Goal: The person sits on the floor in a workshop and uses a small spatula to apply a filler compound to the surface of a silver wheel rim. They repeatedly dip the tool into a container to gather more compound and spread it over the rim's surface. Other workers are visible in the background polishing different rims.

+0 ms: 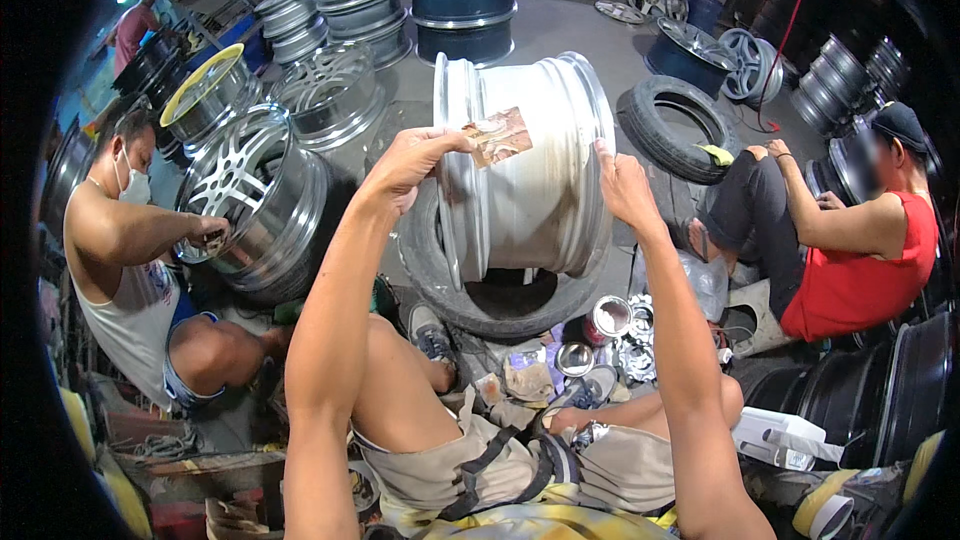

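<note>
A silver-white wheel rim (535,190) stands on its tread side in front of me, resting on a tyre (500,318) that lies flat. My left hand (412,162), at the rim's left edge, pinches a stained brown, card-like square (502,138) over the barrel; its exact material is unclear. On the opposite edge my right hand (628,188) is closed, a digit pressed along the rim's lip. Its curled fingers are partly hidden. Whitish patches show on the barrel.
An opened can (608,318), a round lid (575,359) and crumpled scraps lie by my feet. A masked person at left works on a spoked rim (245,175); another in a red top (860,270) sits at right. Stacked rims (350,0) and a loose tyre (675,130) stand beyond.
</note>
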{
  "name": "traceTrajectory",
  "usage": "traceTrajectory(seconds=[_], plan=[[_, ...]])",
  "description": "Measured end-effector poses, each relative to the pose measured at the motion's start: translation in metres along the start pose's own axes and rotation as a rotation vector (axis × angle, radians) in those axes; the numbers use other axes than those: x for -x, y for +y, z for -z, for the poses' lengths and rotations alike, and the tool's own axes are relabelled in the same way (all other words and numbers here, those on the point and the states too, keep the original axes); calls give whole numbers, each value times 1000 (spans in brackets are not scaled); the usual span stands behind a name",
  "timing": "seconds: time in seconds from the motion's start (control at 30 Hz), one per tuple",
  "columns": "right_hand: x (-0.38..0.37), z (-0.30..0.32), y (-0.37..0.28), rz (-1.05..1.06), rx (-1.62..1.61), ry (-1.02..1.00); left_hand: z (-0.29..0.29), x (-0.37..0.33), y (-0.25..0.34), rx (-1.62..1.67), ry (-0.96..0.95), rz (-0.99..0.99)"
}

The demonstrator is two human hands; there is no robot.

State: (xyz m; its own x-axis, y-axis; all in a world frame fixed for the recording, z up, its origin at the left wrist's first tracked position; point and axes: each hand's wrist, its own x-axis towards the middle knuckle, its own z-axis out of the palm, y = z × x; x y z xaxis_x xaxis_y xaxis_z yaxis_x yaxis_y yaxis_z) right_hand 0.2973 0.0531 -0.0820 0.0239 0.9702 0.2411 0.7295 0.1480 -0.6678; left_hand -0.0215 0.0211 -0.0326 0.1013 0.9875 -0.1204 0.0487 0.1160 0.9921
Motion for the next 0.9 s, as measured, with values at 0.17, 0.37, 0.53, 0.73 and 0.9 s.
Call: traceTrajectory(seconds=[0.17,0.37,0.53,0.73,0.9], plan=[[16,-3,8,1,32,27,9,9,-12,107,-72,20],[25,0,0,38,-31,61,-2,33,-3,74,-48,28],[37,23,-15,348,-238,387,10,50,2,191,176,-236],[41,31,-42,620,-51,285,-10,55,10,376,185,-281],[41,36,-40,643,-61,319,-8,54,9,402,230,-283]])
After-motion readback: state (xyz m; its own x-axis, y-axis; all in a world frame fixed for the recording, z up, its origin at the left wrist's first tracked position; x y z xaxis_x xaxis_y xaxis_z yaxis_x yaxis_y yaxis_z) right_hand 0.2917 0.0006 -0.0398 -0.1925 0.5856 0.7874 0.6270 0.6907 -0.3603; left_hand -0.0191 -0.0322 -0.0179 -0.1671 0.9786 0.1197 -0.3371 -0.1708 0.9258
